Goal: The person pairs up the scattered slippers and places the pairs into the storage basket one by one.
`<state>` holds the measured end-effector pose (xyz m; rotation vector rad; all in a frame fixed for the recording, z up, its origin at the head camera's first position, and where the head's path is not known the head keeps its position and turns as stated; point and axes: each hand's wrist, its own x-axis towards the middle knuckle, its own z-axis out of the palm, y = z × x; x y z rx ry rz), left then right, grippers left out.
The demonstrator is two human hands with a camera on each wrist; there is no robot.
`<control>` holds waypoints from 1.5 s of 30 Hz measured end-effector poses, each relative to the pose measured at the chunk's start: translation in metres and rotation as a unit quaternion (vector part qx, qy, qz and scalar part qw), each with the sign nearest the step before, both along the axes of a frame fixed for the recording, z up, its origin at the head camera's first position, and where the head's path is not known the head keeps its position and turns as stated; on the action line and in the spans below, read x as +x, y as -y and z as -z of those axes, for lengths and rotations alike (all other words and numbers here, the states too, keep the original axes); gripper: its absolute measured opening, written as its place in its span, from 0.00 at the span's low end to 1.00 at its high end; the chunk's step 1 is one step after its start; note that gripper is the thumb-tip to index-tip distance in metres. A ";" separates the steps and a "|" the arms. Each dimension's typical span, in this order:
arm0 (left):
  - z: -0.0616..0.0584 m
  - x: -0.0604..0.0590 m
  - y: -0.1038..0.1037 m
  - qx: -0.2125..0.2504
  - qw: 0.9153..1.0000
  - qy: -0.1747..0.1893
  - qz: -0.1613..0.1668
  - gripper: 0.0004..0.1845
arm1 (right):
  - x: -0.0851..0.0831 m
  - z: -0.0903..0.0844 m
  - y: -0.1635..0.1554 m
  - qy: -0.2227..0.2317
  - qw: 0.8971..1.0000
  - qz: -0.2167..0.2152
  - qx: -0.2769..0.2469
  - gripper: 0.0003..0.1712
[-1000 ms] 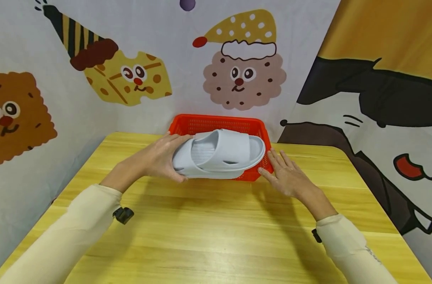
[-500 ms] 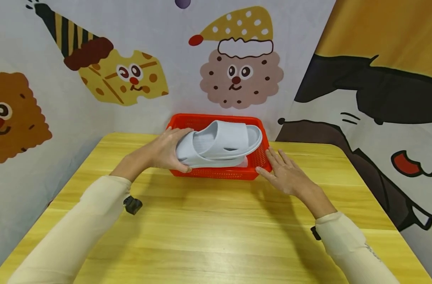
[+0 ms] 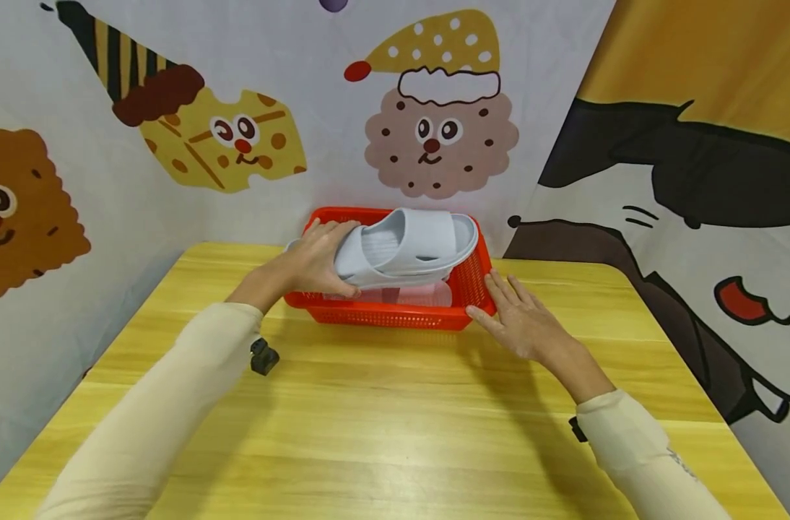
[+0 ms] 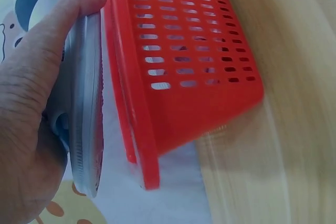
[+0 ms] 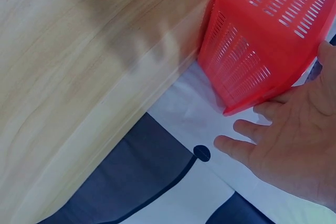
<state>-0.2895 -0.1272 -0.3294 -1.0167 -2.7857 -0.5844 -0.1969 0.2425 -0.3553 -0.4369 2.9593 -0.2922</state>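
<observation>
Over the red plastic basket [image 3: 395,315] at the back of the table, my left hand [image 3: 313,260] grips a pale grey slide slipper [image 3: 427,242] near its heel. The slipper lies lengthwise across the basket, toe end to the right, and hides much of the inside. Another pale grey edge [image 3: 292,245] peeks out left of that hand. In the left wrist view, the slipper's sole [image 4: 86,103] stands close beside the basket rim [image 4: 134,87]. My right hand [image 3: 521,318], fingers spread and fairly straight, is right at the basket's right side; its palm shows in the right wrist view.
Pinkish, see-through items [image 3: 424,295] lie in the basket below the slipper. The basket stands on a yellow wooden table [image 3: 395,419], close to a cloth backdrop [image 3: 258,217] with cartoon prints. Small black devices sit at both wrists.
My left hand has carried the slipper away from me, from the basket's front rim to farther over it, uncovering the pinkish items. My right hand has stayed at the basket's right side.
</observation>
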 end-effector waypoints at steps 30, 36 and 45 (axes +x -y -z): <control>0.003 -0.030 -0.017 -0.023 0.996 -0.066 -0.050 0.58 | -0.003 0.003 -0.001 0.003 1.000 -0.001 -0.007 0.53; 0.001 -0.037 -0.025 -0.032 0.997 -0.053 -0.047 0.59 | -0.003 0.005 -0.003 0.003 1.000 0.000 -0.011 0.53; 0.003 -0.047 -0.032 -0.059 0.996 -0.032 -0.059 0.58 | -0.004 0.004 -0.002 0.001 1.000 0.001 -0.019 0.53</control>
